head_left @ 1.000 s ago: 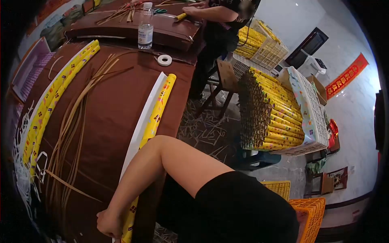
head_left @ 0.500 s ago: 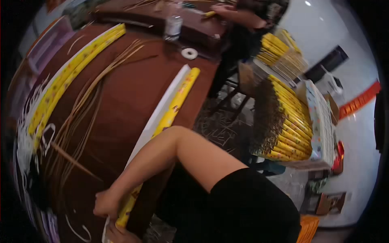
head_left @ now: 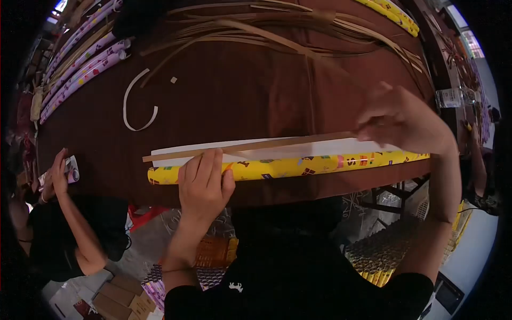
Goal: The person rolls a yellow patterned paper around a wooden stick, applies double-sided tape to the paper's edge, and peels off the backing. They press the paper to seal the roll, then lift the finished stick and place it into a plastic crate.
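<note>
A long yellow patterned paper roll (head_left: 288, 168) lies along the near table edge, its white flap (head_left: 325, 146) spread on the far side. Along the flap runs a flat brown strip (head_left: 261, 144). My left hand (head_left: 204, 184) holds down the roll and strip near their left end, fingers curved over the top and thumb on the near side. At the strip's right end is my right hand (head_left: 397, 120), its fingers bent and blurred; whether they grip the strip cannot be told. A curled white strip (head_left: 127, 104) lies on the tabletop, left of centre.
Loose brown strips (head_left: 213, 32) lie across the far side of the table (head_left: 224, 101). Purple patterned rolls (head_left: 88, 74) are at upper left, more yellow rolls (head_left: 392, 16) at upper right. Another person's hands (head_left: 57, 173) are at the left edge. A bottle (head_left: 453, 98) stands at right.
My view has swung round to face the table edge. My left hand now rests at the roll's left end, my right hand is towards its right end. A brown strip now shows along the white flap.
</note>
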Action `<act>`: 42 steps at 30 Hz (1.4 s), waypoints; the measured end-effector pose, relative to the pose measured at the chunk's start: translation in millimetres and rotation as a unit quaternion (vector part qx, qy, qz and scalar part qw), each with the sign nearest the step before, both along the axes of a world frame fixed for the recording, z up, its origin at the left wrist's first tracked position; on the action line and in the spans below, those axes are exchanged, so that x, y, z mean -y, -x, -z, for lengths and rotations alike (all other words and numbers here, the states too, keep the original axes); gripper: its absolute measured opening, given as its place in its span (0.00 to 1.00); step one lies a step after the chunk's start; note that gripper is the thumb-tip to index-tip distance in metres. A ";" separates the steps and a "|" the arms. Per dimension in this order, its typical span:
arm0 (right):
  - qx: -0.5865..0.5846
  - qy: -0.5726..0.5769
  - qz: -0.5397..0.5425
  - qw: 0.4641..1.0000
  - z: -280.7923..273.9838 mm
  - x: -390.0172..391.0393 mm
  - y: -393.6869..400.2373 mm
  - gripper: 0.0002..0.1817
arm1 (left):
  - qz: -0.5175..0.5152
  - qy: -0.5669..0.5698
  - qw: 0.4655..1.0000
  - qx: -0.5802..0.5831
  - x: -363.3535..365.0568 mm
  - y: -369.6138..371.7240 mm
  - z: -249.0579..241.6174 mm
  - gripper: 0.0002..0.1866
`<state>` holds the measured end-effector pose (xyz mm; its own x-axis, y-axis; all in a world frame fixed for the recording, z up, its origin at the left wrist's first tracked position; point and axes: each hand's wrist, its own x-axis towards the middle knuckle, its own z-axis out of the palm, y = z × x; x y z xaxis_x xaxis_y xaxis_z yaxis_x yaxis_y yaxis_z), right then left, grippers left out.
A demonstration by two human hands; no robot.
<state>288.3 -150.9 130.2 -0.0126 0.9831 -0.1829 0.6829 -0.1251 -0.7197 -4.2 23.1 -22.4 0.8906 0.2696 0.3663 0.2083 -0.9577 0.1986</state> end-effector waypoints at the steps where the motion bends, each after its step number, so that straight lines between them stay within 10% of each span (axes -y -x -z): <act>1: -0.001 0.091 0.056 0.994 -24.2 21.4 -8.1 0.04 | -0.004 -0.012 1.000 -0.005 0.4 0.4 -1.4 0.18; 11: 0.038 0.202 0.444 0.872 -40.4 212.6 -61.7 0.10 | 0.003 0.047 0.997 -0.068 -0.9 1.6 -10.4 0.19; 17: -0.025 0.114 0.411 0.904 45.6 226.0 -68.6 0.08 | 0.003 0.020 0.997 -0.073 -0.8 4.3 -7.4 0.17; 42: 0.030 0.161 0.419 0.893 87.5 213.5 -73.5 0.11 | 0.000 0.034 0.997 -0.067 -0.1 4.3 -8.6 0.16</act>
